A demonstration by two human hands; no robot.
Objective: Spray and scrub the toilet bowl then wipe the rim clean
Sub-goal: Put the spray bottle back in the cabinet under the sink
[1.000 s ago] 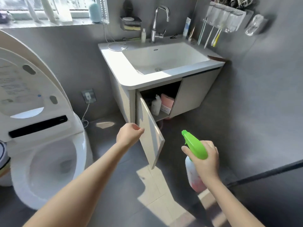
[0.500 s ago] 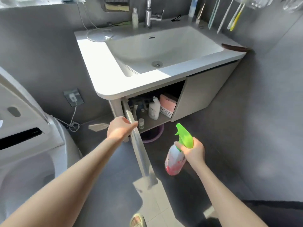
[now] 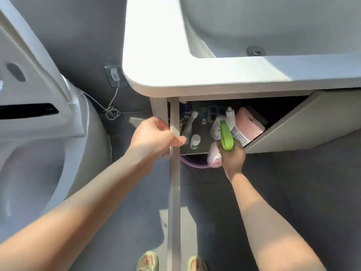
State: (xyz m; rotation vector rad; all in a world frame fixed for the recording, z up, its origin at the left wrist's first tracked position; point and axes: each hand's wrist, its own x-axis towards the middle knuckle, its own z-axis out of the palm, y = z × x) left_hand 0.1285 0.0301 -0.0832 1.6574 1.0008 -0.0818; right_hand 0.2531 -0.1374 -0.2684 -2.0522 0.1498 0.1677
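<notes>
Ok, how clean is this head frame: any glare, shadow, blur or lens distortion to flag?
Head view: sunlight blows the white vanity countertop out to glare; the cabinet shelf beneath sits in shadow; motion blur softens the left hand gripping the pale cabinet door and the green-nozzled spray bottle held in the right hand; wide-angle stretch enlarges both forearms toward the bottom corners.

The door (image 3: 174,173), seen edge-on, splits the floor room between the toilet (image 3: 93,145) and the cabinet; the left hand (image 3: 154,137) grips its edge. The opening is low under the counter (image 3: 195,83), and the right door (image 3: 302,124) covers its right part. A jar (image 3: 195,141), a white bottle (image 3: 216,127) and a pink pack (image 3: 251,124) crowd the shelf. The right hand (image 3: 233,160), holding the sprayer (image 3: 226,138), stands before them.
</notes>
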